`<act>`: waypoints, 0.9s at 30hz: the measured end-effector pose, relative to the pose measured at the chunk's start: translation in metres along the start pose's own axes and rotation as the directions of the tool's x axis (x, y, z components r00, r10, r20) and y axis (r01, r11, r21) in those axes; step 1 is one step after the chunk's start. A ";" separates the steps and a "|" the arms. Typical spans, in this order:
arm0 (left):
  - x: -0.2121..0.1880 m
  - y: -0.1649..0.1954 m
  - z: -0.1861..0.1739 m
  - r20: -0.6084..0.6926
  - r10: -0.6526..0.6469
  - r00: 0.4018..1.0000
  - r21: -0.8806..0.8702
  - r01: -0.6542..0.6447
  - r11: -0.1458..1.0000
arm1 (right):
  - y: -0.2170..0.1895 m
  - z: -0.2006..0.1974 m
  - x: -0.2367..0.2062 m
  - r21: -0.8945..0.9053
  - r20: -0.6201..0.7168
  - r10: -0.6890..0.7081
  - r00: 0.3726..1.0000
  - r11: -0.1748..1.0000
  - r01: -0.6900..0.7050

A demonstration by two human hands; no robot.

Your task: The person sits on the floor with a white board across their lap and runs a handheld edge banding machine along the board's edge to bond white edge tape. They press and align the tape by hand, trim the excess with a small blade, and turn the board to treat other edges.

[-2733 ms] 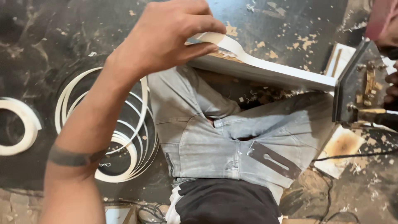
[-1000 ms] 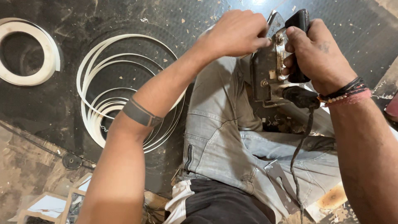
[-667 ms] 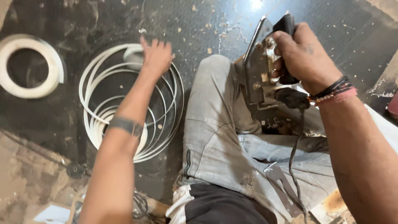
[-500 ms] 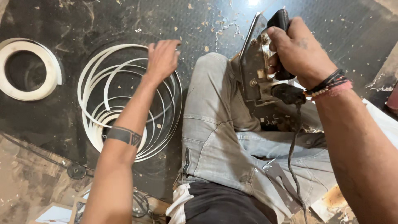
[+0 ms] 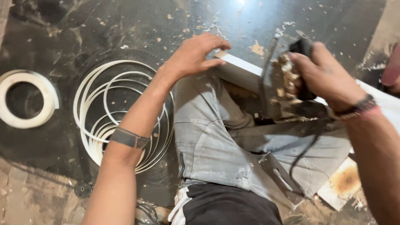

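White board point(image 5: 246, 73) (long, flat) under left hand point(image 5: 193, 56) grip, right hand point(image 5: 323, 77) clenching dusty power tool point(image 5: 283, 89)

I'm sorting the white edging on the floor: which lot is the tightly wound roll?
The tight roll at far left, a thick solid ring; the loose coil beside the left forearm is spread into separate thin loops.

Motion-blurred power tool point(image 5: 287, 83), board point(image 5: 246, 73) half hidden
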State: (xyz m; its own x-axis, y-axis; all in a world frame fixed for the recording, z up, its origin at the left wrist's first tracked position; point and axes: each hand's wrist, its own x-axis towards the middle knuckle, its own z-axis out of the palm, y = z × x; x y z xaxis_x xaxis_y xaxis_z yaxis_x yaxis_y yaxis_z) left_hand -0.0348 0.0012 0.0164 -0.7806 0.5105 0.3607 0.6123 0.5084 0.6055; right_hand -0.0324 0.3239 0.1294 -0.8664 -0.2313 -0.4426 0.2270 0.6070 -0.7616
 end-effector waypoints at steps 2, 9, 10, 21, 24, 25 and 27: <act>0.004 0.003 0.002 0.069 -0.061 0.996 0.086 0.055 0.995 | 0.033 -0.030 -0.022 0.035 -0.100 0.086 0.991 0.996 -0.083; 0.006 0.023 0.005 0.107 -0.130 0.986 0.078 0.122 0.989 | 0.164 -0.138 -0.117 0.211 -0.292 0.272 0.917 0.953 -0.216; 0.008 0.028 0.005 0.120 -0.100 0.988 0.102 0.088 0.991 | 0.182 -0.150 -0.127 0.211 -0.308 0.275 0.911 0.953 -0.216; 0.040 0.081 0.065 0.264 -0.020 0.964 0.297 -0.062 0.953 | 0.370 -0.133 -0.217 0.696 -0.336 0.631 0.699 0.667 -0.267; 0.041 0.085 0.077 0.266 -0.032 0.963 0.335 -0.062 0.940 | 0.418 -0.113 -0.234 0.471 -0.418 0.664 0.620 0.742 -0.476; 0.041 0.086 0.079 0.254 -0.025 0.967 0.337 -0.064 0.939 | 0.429 -0.109 -0.240 0.376 -0.460 0.650 0.604 0.759 -0.531; 0.041 0.087 0.081 0.247 -0.043 0.968 0.343 -0.046 0.938 | 0.447 -0.105 -0.254 0.243 -0.537 0.611 0.582 0.773 -0.586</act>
State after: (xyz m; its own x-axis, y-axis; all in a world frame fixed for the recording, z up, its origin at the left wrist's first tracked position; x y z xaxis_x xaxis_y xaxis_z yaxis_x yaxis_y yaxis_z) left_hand -0.0038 0.1225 0.0261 -0.7508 0.6438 0.1479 0.6535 0.6913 0.3083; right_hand 0.2421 0.7337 -0.0489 -0.6046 0.6441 -0.4686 0.7915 0.4196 -0.4444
